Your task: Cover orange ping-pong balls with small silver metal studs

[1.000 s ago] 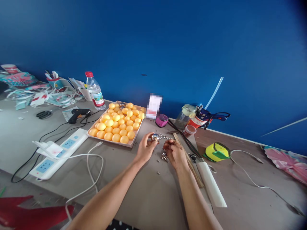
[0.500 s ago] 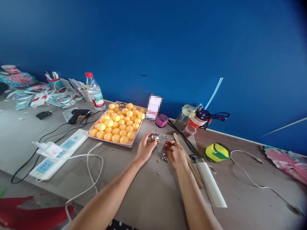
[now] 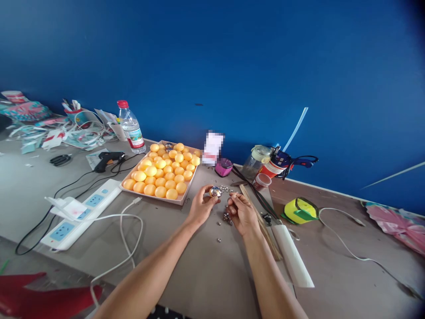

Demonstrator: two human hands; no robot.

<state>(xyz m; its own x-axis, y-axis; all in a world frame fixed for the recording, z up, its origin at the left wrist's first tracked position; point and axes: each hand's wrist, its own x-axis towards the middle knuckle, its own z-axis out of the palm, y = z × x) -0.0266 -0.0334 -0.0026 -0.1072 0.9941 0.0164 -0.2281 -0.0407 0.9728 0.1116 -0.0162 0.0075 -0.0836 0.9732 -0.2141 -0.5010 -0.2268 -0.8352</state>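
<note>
With the left hand (image 3: 201,206), hold the shiny ball (image 3: 215,191) gently and steady over the worktop (image 3: 210,274). Mind the small silver beads (image 3: 226,217), then move the right hand (image 3: 244,215) slowly, with fingertips close together (too tiny to tell if holding anything).

Table (image 3: 206,274) with seemingly metal beads (image 3: 226,217)

On our table (image 3: 206,274), beads (image 3: 226,218) lie between our left hand (image 3: 202,206), which has a sphere (image 3: 215,191) in it, and our right hand (image 3: 244,215). Sticks (image 3: 265,230) lie just right of that hand, with a jar (image 3: 255,163) behind them. To our left we have a tray (image 3: 181,201) with balls (image 3: 168,169) in it, a bottle (image 3: 133,130) behind, and left of the tray a power strip (image 3: 78,222), a glue gun (image 3: 108,159) beyond that
</note>
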